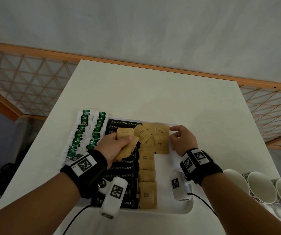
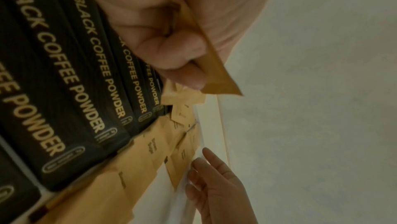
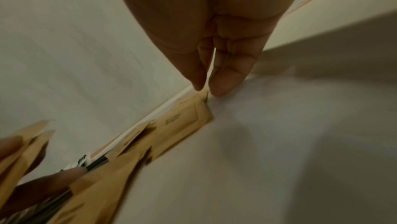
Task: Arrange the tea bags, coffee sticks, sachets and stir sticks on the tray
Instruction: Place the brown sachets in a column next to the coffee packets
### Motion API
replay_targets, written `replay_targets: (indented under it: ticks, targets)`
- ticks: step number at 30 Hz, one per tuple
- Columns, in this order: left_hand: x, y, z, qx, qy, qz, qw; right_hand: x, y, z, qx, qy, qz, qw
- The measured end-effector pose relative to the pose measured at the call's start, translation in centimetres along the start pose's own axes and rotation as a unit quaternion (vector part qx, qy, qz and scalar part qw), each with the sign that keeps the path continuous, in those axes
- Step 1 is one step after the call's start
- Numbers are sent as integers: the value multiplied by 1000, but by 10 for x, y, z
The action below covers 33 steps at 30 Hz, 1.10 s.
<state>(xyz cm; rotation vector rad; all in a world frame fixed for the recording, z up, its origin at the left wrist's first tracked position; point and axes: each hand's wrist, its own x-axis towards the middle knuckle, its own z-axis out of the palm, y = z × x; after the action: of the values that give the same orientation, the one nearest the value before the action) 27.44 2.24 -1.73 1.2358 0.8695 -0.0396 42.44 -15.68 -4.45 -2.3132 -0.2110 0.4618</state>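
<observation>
Left hand (image 1: 117,146) clamps spare sachets (image 1: 127,146); right hand (image 1: 183,141), fingers loose, nudges one sachet (image 1: 161,131) — light, floppy paper, best pinched by an edge.

Black coffee sticks (image 1: 123,168): each read "BLACK COFFEE POWDER" in pale capitals, with a paper-clip sign at the right end.
Brown paper sachets (image 1: 147,194): carried "Brown Sugar" in small dark print.
Green tea bags (image 1: 78,133): print too small to read.
Wristband tags (image 1: 83,164): black-and-white square code markers, no legible words.
</observation>
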Motion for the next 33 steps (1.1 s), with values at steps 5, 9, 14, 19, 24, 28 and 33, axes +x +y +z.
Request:
replay_targets:
  ticks: [5,9,14,19,24,28,33]
  targets:
    - [0,2,-1,-7,2,-4,1000,-1,-9,1,11,-8,-21,1000]
    - [-3,3,-1,-6,0,-3,1000,1,-11,1,25,-5,-18,999]
    - [-1,2,-2,-2,8,-2,1000,-3,-23,3,-10,5,-85,996]
    - [0,2,-1,-3,14,-2,1000,-8,-47,20,-167,-108,-135,971]
    - [-1,0,-2,-6,10,-2,1000,-7,-56,35,-208,-126,-112,963]
    - [-2,0,-2,-14,5,-2,1000,-5,-58,39,-181,-118,-95,972]
    - [-2,2,-3,-26,6,-6,1000,-9,-59,38,-57,-129,-70,988]
